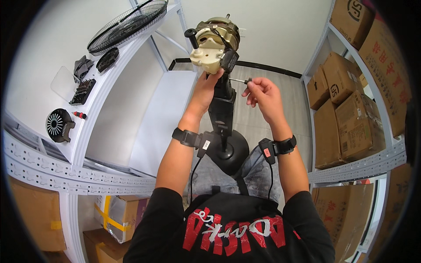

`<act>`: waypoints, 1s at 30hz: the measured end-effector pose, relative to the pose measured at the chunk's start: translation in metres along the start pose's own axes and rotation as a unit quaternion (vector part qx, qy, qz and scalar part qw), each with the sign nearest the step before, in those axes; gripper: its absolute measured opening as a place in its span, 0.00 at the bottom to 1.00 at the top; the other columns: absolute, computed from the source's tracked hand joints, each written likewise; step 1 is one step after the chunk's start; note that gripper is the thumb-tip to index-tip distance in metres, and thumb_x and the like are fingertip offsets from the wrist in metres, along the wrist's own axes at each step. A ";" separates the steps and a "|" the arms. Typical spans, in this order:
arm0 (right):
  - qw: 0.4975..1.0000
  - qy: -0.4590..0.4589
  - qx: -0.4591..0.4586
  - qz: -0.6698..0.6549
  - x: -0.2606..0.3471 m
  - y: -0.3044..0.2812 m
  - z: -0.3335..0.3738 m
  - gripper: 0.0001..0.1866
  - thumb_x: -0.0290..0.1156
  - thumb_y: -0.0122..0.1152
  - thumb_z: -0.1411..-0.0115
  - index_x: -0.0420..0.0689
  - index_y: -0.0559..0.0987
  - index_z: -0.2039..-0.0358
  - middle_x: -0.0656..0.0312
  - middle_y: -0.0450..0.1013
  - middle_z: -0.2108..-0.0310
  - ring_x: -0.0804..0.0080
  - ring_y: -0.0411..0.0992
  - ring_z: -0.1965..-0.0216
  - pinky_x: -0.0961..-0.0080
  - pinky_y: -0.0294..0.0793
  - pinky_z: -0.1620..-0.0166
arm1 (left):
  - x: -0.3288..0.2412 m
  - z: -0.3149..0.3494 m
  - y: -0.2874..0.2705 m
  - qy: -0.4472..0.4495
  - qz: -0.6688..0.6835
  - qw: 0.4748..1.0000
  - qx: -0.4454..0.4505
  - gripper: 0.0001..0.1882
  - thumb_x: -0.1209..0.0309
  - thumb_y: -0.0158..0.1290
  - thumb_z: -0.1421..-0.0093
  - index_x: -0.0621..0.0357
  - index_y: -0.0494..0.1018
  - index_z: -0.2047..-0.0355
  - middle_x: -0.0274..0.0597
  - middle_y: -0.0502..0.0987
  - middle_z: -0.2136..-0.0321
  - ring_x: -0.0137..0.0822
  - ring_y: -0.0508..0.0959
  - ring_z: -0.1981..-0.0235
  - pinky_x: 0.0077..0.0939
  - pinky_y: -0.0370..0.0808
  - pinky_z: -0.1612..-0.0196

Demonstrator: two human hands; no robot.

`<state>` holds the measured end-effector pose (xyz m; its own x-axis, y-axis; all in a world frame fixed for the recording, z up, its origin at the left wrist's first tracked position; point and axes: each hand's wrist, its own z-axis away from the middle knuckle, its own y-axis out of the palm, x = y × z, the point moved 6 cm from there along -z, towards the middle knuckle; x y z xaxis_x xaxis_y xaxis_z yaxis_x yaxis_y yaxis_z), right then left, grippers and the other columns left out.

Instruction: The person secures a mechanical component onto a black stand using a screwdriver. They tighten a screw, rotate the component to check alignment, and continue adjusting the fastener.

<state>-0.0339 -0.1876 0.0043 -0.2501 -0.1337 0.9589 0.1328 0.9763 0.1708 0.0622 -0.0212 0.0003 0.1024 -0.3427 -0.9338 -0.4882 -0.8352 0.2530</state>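
An electric fan without its grille stands in front of me, its motor (219,33) bare at the top with a cream plastic gearbox cover (208,55) facing me. My left hand (206,90) is closed around the black fan neck (223,90), just under that cover. From the right, my right hand (265,97) pinches a thin metal rod with a dark knob (248,82). The rod's far tip meets the side of the neck; whether it sits inside a hole cannot be made out. Below, the black stand (221,116) runs down to a round base (228,151) between my legs.
On the left shelf lie a wire fan grille (127,28), a dark plastic part (107,59), a bit set (82,92), a red-and-black screwdriver handle (79,115) and a round vented motor cover (59,125). Cardboard boxes (346,79) fill the right rack.
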 end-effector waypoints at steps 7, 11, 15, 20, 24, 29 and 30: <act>0.996 -0.033 -0.060 0.055 0.005 -0.002 -0.006 0.12 0.32 0.61 0.35 0.40 0.75 0.54 0.60 0.77 0.73 0.81 0.71 0.78 0.83 0.67 0.77 | -0.009 0.005 0.006 0.001 0.000 1.000 -0.006 0.31 0.53 0.57 0.37 0.62 0.68 0.41 0.36 0.72 0.47 0.27 0.67 0.46 0.24 0.59 0.39; 0.995 -0.086 -0.026 -0.045 0.010 0.004 -0.001 0.11 0.30 0.63 0.36 0.38 0.76 0.58 0.62 0.76 0.76 0.81 0.72 0.78 0.83 0.68 0.77 | -0.006 0.002 0.003 0.008 -0.009 1.000 -0.001 0.32 0.52 0.57 0.37 0.62 0.68 0.41 0.36 0.72 0.47 0.27 0.67 0.47 0.24 0.60 0.40; 1.000 -0.020 -0.010 -0.020 0.011 0.004 0.004 0.09 0.30 0.62 0.36 0.38 0.76 0.60 0.63 0.76 0.77 0.82 0.72 0.79 0.84 0.68 0.77 | -0.008 0.002 0.004 0.013 -0.002 1.000 -0.004 0.32 0.51 0.57 0.37 0.61 0.68 0.41 0.36 0.72 0.47 0.28 0.67 0.45 0.25 0.58 0.39; 0.999 0.033 -0.031 0.010 0.004 -0.002 -0.006 0.09 0.30 0.62 0.35 0.37 0.76 0.62 0.63 0.76 0.77 0.81 0.71 0.80 0.85 0.67 0.77 | -0.003 0.000 0.001 0.006 -0.005 1.000 -0.002 0.33 0.51 0.57 0.37 0.62 0.67 0.40 0.37 0.71 0.46 0.29 0.65 0.43 0.26 0.56 0.37; 0.997 -0.059 -0.050 -0.018 0.012 0.000 -0.005 0.09 0.31 0.62 0.35 0.37 0.76 0.62 0.62 0.76 0.77 0.81 0.72 0.79 0.85 0.68 0.77 | -0.008 0.001 0.007 0.019 -0.003 1.000 0.001 0.33 0.51 0.57 0.37 0.62 0.67 0.40 0.37 0.71 0.45 0.29 0.65 0.43 0.26 0.56 0.37; 0.996 -0.067 -0.026 -0.058 0.015 0.007 0.003 0.11 0.30 0.61 0.35 0.36 0.74 0.58 0.60 0.76 0.76 0.80 0.73 0.79 0.83 0.70 0.77 | 0.002 -0.002 -0.002 0.004 0.001 1.000 -0.001 0.33 0.51 0.57 0.37 0.62 0.67 0.41 0.36 0.71 0.45 0.29 0.66 0.43 0.25 0.57 0.38; 0.998 -0.047 -0.019 -0.045 0.011 0.005 0.003 0.11 0.30 0.62 0.35 0.36 0.74 0.57 0.60 0.76 0.76 0.80 0.73 0.79 0.83 0.69 0.78 | 0.006 -0.004 -0.004 -0.008 0.004 1.000 0.002 0.32 0.52 0.57 0.37 0.62 0.67 0.41 0.36 0.71 0.45 0.29 0.66 0.43 0.25 0.57 0.38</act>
<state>-0.0392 -0.1840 0.0153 -0.3518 -0.2020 0.9140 0.1422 0.9536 0.2655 0.0686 -0.0212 -0.0050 0.0850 -0.3423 -0.9357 -0.4931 -0.8305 0.2591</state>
